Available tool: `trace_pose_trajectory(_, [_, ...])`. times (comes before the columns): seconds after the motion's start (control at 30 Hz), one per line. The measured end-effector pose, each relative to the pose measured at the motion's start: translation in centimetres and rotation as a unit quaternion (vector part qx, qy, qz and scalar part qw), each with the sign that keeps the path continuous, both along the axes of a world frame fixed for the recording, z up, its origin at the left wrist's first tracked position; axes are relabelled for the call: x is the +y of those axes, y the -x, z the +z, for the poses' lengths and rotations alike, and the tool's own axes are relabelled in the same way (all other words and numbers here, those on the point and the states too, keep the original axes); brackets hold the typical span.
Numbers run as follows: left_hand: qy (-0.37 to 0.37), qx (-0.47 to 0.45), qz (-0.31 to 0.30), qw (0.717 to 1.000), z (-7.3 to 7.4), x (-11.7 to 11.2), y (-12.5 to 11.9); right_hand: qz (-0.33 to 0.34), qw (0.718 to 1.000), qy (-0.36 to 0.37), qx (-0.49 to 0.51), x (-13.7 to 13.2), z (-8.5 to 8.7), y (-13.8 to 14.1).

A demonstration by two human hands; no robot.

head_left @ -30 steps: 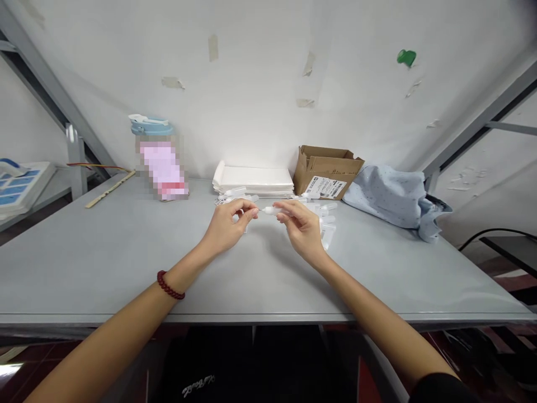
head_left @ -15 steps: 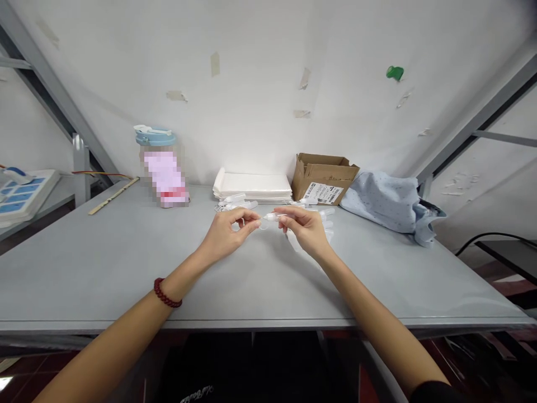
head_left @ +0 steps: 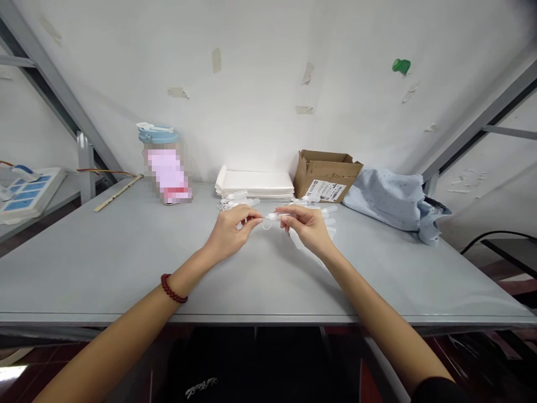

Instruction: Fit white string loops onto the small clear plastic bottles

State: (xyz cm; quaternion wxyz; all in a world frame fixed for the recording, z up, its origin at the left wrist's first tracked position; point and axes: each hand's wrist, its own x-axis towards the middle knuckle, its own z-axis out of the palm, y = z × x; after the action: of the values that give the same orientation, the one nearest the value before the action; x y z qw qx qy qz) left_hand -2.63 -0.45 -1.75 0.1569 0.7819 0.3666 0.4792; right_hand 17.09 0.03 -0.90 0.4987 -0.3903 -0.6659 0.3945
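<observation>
In front of the paper stack, both hands meet over the table. Between thumb and fingers, my right hand [head_left: 305, 224] is closed on a small translucent white plastic bottle [head_left: 272, 216], which lies sideways with its narrow end to the left. My left hand [head_left: 235, 226] is closed in a pinch at the thin tip of that bottle; the fingertips hide the very end. A thin white loop [head_left: 266, 225] hangs just below the tip. More small translucent bottles [head_left: 329, 210] lie behind and under my right hand. A second group of such bottles [head_left: 237, 196] lies beyond my left hand.
Against the wall are a stack of white paper [head_left: 257, 182], an open cardboard box [head_left: 323, 179] and a light blue cloth [head_left: 386, 198]. Farther left stand a blue-lidded, blurred container [head_left: 157, 136] and a thin wooden strip [head_left: 118, 193]. The grey table [head_left: 260, 280] ends close before me.
The view has shifted slightly. Both hands keep hold of the bottle; my left fingertips have changed little, and a bit more of the loop below the tip shows.
</observation>
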Motion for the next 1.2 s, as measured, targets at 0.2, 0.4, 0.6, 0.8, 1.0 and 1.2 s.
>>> trace_pose_trajectory(0.2, [-0.029, -0.003, 0.012, 1.000, -0.3, -0.2, -0.3, 0.008, 1.000, 0.022, 0.010, -0.1, -0.3, 0.2])
trace_pose_trajectory(0.4, [-0.023, 0.004, 0.022, 0.999, -0.5, -0.2, -0.5, 0.003, 0.999, 0.031, 0.001, 0.0, -0.6, 0.3])
trace_pose_trajectory(0.6, [0.113, -0.025, 0.028, 0.993, -0.3, 0.5, 0.1, -0.006, 1.000, 0.015, 0.012, 0.1, -0.1, 0.3])
trace_pose_trajectory(0.8, [0.155, -0.019, 0.020, 0.987, 0.2, 0.7, -0.2, -0.002, 1.000, 0.009, -0.005, -0.1, -0.4, 0.5])
trace_pose_trajectory(1.0, [0.146, -0.095, 0.103, 0.979, 0.3, 2.7, 2.4, -0.105, 0.968, -0.118, -0.196, 0.9, -1.2, -0.4])
trace_pose_trajectory(1.2, [0.126, -0.126, 0.224, 0.958, -0.6, 5.6, 6.3, -0.167, 0.889, -0.061, -0.422, 1.6, -0.2, -2.5])
